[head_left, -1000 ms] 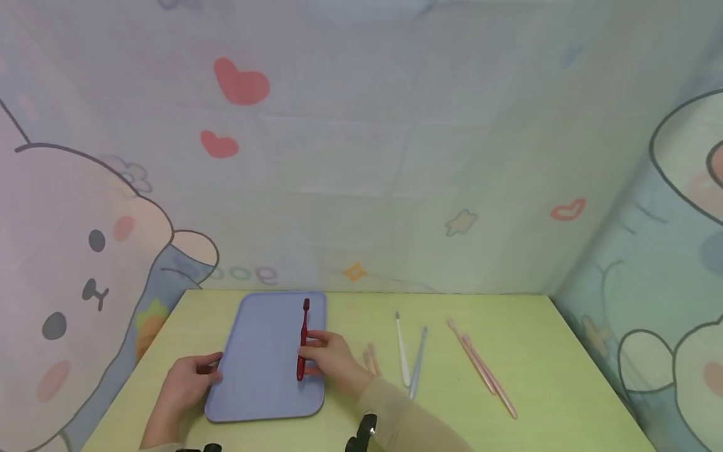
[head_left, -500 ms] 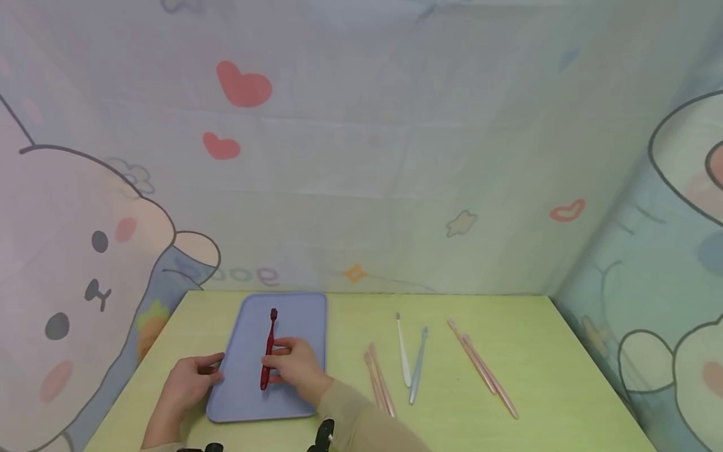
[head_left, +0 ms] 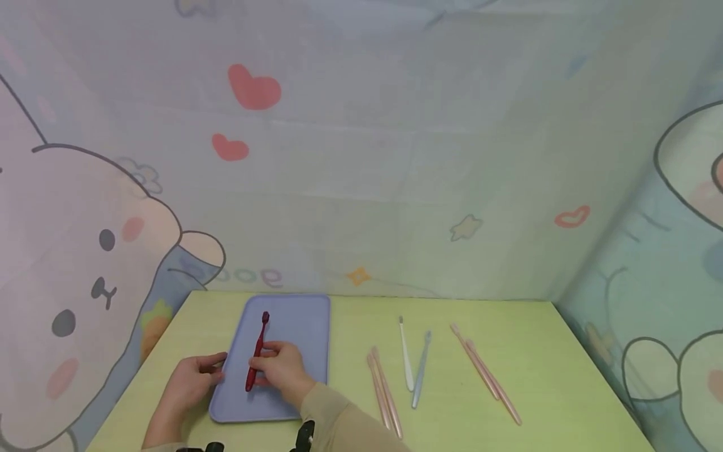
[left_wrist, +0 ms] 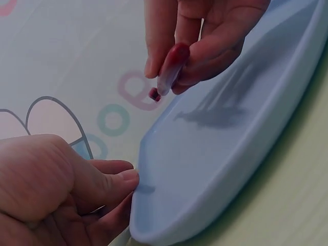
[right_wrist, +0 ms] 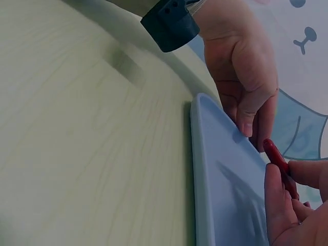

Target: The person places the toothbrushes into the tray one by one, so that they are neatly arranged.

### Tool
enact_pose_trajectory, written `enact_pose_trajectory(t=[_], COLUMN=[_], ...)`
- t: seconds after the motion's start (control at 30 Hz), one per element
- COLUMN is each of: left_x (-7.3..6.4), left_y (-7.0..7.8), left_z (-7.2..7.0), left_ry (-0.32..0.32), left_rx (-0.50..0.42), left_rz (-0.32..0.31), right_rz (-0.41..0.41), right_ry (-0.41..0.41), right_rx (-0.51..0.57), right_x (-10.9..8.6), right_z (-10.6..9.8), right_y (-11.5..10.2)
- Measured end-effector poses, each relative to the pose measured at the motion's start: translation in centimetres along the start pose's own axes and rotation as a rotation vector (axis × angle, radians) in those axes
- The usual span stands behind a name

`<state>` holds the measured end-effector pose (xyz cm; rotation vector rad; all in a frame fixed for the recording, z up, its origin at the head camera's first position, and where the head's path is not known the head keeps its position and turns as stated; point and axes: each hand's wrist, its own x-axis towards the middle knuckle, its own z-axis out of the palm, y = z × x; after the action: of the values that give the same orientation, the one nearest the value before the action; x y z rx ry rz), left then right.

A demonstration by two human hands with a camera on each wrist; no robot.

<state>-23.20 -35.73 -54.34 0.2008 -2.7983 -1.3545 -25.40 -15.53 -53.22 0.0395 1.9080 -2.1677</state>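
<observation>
At the lower right edge, the right hand [right_wrist: 302, 227] pinches a slim red handle [right_wrist: 278, 156] between thumb and fingers, one end jutting out tilted. Above it, the left hand [right_wrist: 245, 69] grips the far rim of a light blue tray [right_wrist: 225, 148], whose floor carries long shadows. A dark boxy device [right_wrist: 170, 24] sits at the left wrist. Pale streaked surface [right_wrist: 92, 148] fills the left; a cartoon-printed backdrop [right_wrist: 315, 77] stands behind
</observation>
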Motion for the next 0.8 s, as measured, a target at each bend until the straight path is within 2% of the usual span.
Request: enact_pose_trajectory(t=[0.17, 0.33, 0.6, 0.8], left_x=[-0.1, -0.1, -0.1, -0.3], left_y=[0.1, -0.1, 0.1, 0.1], left_z=[-0.1, -0.1, -0.2, -0.3], left_ry=[0.020, 0.014, 0.000, -0.007], left_rx=[-0.039, -0.042, -0.048, -0.057], left_rz=[0.002, 0.004, -0.009, -0.017], right_rz=[-0.001, 0.004, 0.022, 0.032], right_ry=[-0.001, 0.001, 0.031, 0.047], right_rx=[-0.022, -0.025, -0.017, -0.060], right_x=[0.2, 0.0, -0.3, -0.5], right_z=[1.1, 2.0, 2.7, 2.9], right_y=[0.1, 0.2, -0.1, 0.1])
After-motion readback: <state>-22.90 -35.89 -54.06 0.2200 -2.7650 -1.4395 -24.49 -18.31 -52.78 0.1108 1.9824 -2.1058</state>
